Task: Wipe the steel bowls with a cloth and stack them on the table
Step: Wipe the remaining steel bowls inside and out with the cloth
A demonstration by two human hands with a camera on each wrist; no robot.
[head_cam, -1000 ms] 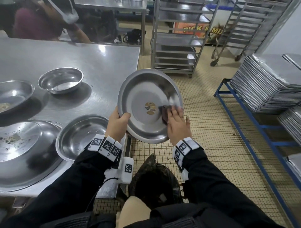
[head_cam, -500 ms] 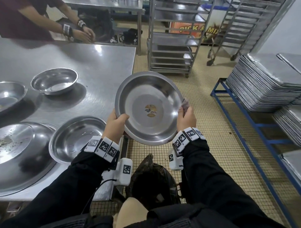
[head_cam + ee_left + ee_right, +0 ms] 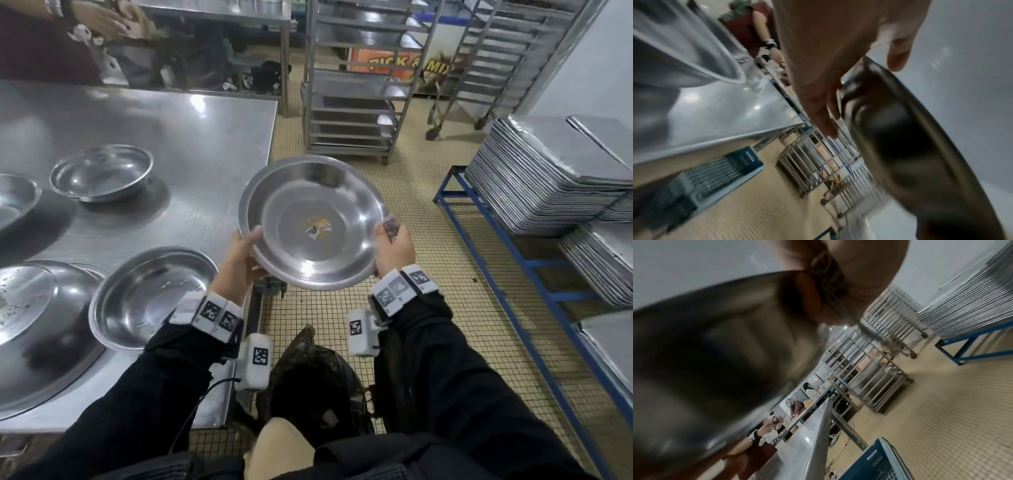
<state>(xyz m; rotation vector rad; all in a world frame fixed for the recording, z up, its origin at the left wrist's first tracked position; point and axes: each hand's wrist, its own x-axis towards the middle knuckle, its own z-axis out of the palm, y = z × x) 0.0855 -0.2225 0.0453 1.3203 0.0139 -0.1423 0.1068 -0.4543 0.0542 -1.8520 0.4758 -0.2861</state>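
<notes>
Two hands, left hand (image 3: 239, 260), right hand (image 3: 394, 250), steel bowl (image 3: 313, 222) between

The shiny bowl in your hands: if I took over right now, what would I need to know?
Left hand: grips the held bowl's left rim, thumb over the edge.
Right hand: holds the right rim with the cloth bunched against it.
The bowl hangs tilted in the air beside the table, sticker showing inside.
On the table: a shallow bowl nearest, a deeper bowl farther back, more at the left edge, one speckled with bits.
Done: cannot tell if this bowl is fully wiped.
Left: set it down, wipe the rest, stack them.
</notes>
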